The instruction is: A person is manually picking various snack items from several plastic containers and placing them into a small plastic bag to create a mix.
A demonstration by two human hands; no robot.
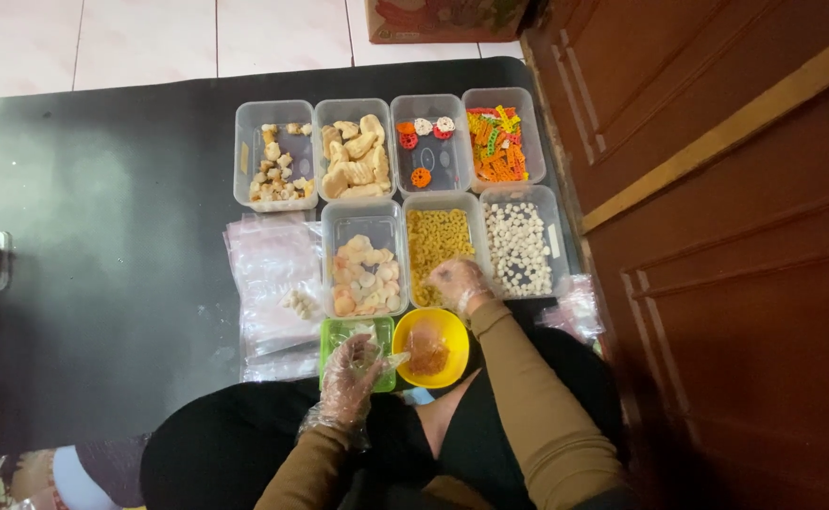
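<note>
Head view: gloved right hand (pixel 457 281) reaches into the macaroni tub (pixel 436 247), grip clenched on pieces; gloved left hand (pixel 350 376) pinches a small plastic bag (pixel 397 359) above the yellow bowl (pixel 431 348)

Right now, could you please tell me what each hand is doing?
Left hand: gloved, closed on a small clear plastic bag.
Right hand: gloved, fingers curled in the yellow macaroni tub; grip cannot be told.

A brown wooden door (pixel 735 236) flanks the black mat (pixel 102 236) on white tiles (pixel 150 38).
</note>
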